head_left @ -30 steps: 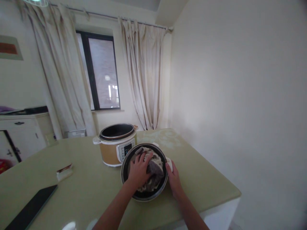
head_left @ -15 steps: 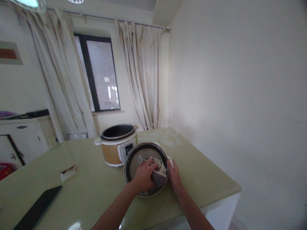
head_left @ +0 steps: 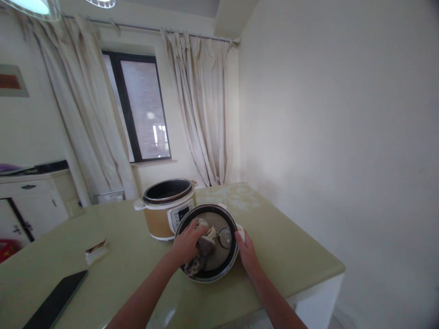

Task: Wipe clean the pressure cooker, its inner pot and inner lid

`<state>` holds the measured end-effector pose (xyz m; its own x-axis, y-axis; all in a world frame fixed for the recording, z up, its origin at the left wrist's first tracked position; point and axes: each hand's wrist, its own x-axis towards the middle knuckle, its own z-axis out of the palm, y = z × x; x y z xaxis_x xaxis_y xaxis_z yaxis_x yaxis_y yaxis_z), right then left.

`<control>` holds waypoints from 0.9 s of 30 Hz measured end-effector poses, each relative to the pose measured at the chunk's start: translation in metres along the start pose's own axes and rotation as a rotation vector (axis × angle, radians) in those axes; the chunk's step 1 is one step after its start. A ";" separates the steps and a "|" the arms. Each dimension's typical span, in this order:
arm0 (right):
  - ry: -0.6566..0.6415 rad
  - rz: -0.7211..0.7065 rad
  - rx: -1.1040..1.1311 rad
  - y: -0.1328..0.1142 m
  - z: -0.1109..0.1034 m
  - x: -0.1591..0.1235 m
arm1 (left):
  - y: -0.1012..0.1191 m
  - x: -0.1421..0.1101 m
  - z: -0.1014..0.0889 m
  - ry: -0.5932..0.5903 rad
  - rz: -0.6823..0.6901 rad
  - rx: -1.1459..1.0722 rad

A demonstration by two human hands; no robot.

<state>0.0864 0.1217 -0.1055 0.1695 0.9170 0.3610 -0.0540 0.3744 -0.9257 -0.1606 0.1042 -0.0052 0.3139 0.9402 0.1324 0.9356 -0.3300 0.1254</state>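
A round pressure cooker lid (head_left: 219,265) is tilted up on the table, its grey metal underside with a dark sealing ring facing me. My right hand (head_left: 247,250) grips the lid's right edge by a white tab. Closed around a crumpled grey-and-white cloth (head_left: 206,246), my left hand (head_left: 188,242) presses it against the left part of the lid's inside. A round valve piece shows right of the cloth. Just behind the lid stands the gold-and-white electric pressure cooker (head_left: 157,219), uncovered, with a dark inner pot; the lid hides part of its control panel.
A dark flat tablet-like object (head_left: 56,297) lies on the green table (head_left: 130,274) at the left, with a small whitish packet (head_left: 96,252) beyond it. The wall (head_left: 325,137) runs along the table's right side. A white cabinet (head_left: 37,196) stands at far left.
My left hand has slid the cloth from the lid's right part to its left, uncovering the round valve piece. My right hand keeps its hold on the lid's edge.
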 end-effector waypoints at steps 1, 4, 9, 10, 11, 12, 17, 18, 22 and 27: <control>0.005 -0.001 -0.006 0.001 0.000 0.000 | 0.000 0.004 -0.001 0.031 -0.029 0.005; 0.005 -0.001 -0.017 0.003 0.000 -0.001 | 0.005 0.013 0.001 0.156 -0.110 0.003; 0.003 0.003 -0.044 0.002 0.000 -0.002 | 0.018 0.019 0.013 0.227 -0.064 -0.021; -0.003 -0.001 -0.045 0.002 -0.001 -0.002 | 0.018 0.018 0.013 0.192 -0.031 -0.024; -0.007 -0.004 -0.045 0.002 -0.001 -0.003 | 0.017 0.017 0.013 0.139 0.000 -0.032; -0.007 -0.004 -0.046 0.001 -0.001 -0.003 | 0.015 0.015 0.012 0.074 0.023 -0.046; -0.011 -0.008 -0.039 -0.003 0.000 -0.003 | 0.007 -0.002 0.000 -0.185 0.057 -0.090; -0.016 -0.014 -0.035 -0.004 0.000 -0.003 | 0.007 -0.005 0.000 -0.183 0.051 -0.064; -0.016 -0.019 -0.036 -0.003 0.001 -0.003 | 0.007 -0.007 0.005 -0.094 0.043 0.052; -0.012 -0.032 -0.072 0.003 -0.001 -0.004 | 0.005 0.013 0.008 0.058 -0.061 0.071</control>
<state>0.0868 0.1194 -0.1097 0.1583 0.9067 0.3910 0.0218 0.3927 -0.9194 -0.1501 0.1156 -0.0103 0.2482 0.9511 0.1838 0.9624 -0.2637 0.0651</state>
